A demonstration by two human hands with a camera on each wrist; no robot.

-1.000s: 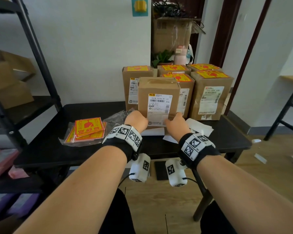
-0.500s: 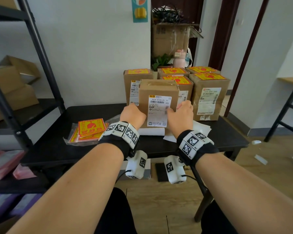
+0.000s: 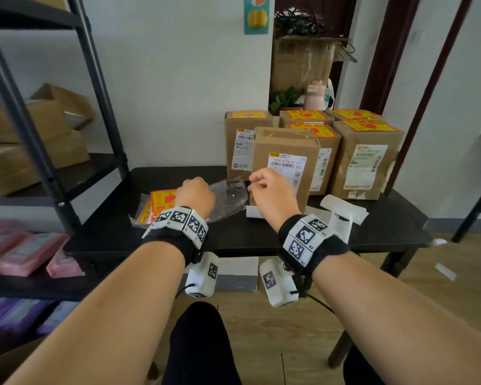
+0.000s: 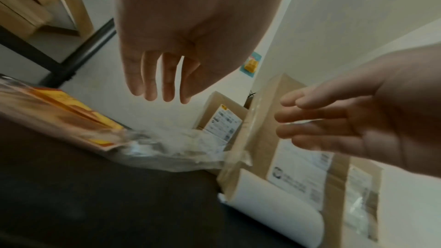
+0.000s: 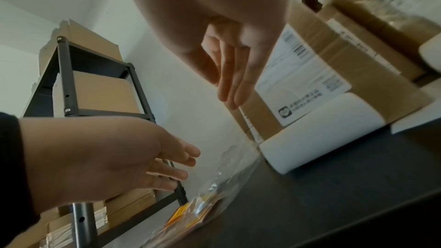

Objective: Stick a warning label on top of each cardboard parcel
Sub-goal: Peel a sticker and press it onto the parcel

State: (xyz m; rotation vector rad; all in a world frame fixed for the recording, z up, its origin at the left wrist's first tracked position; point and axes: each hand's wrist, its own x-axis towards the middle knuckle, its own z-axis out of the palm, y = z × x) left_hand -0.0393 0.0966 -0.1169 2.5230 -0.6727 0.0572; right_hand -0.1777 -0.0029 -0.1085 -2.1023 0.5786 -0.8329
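We see both hands bare, fingers loose, gripping nothing: left hand [image 3: 195,194] over the label bag [image 3: 161,205], right hand [image 3: 271,191] nearby. Unlabelled parcel [image 3: 285,162] stands up front, prob. next; 5 labelled parcels [image 3: 368,157] parked behind it.

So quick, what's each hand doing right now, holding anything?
Left hand: open, fingers relaxed, holding nothing, above the bag of labels.
Right hand: open, fingers straight, holding nothing, beside the unlabelled parcel.

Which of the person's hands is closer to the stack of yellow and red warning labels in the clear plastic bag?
Left. The left hand hovers right beside the stack of yellow and red warning labels, fingers relaxed. The right hand is farther off, in front of the unlabelled brown cardboard parcel.
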